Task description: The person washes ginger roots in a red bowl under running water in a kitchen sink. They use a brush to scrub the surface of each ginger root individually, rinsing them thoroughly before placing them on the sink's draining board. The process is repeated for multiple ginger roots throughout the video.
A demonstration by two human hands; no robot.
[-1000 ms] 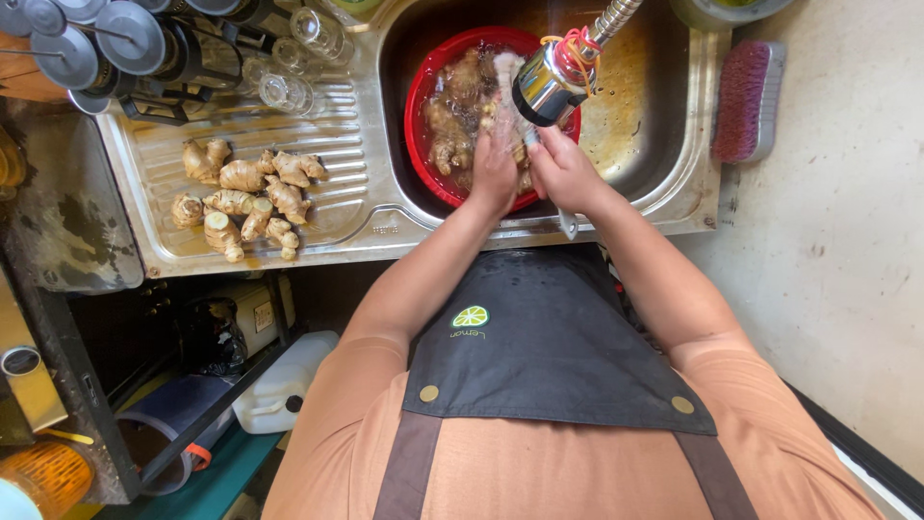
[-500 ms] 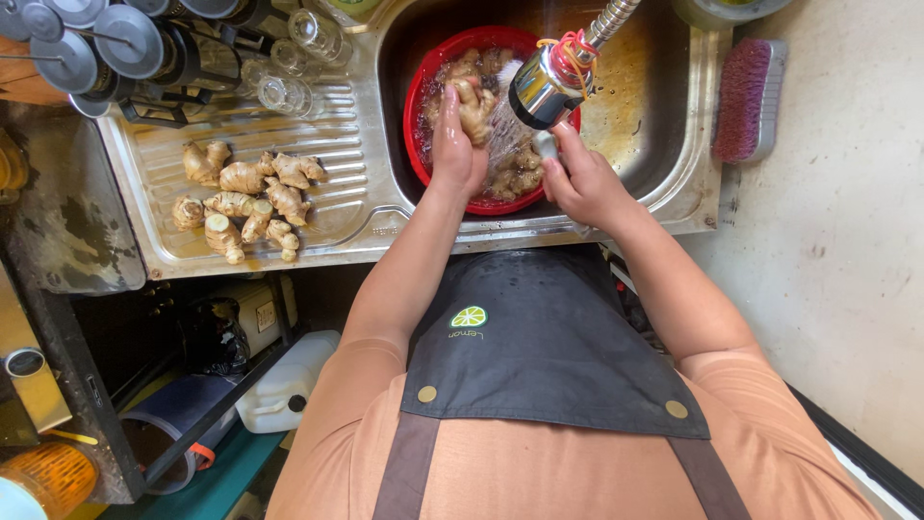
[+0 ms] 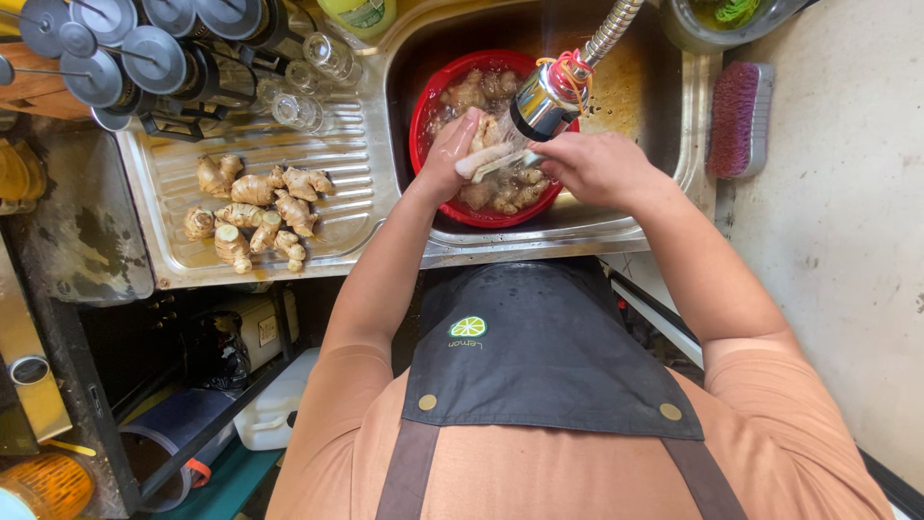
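Note:
A red bowl [image 3: 421,123] full of ginger roots sits in the steel sink [image 3: 635,96]. Water runs from the flexible tap head [image 3: 545,101] above it. My left hand [image 3: 452,149] holds a pale piece of ginger [image 3: 483,157] under the stream. My right hand [image 3: 595,169] is just right of it, fingers closed on a small tool or brush at the ginger; what it is, I cannot tell. Several more ginger roots [image 3: 255,212] lie on the steel draining board [image 3: 356,164] to the left.
Glasses [image 3: 298,111] and black lidded jars [image 3: 154,58] stand at the back of the draining board. A maroon scrubbing brush [image 3: 736,120] lies on the counter right of the sink. A green bottle [image 3: 361,14] stands behind the sink. Containers sit below the counter.
Both hands have come up out of the bowl. My left hand has lifted a piece of ginger under the tap; my right hand has moved in beside it.

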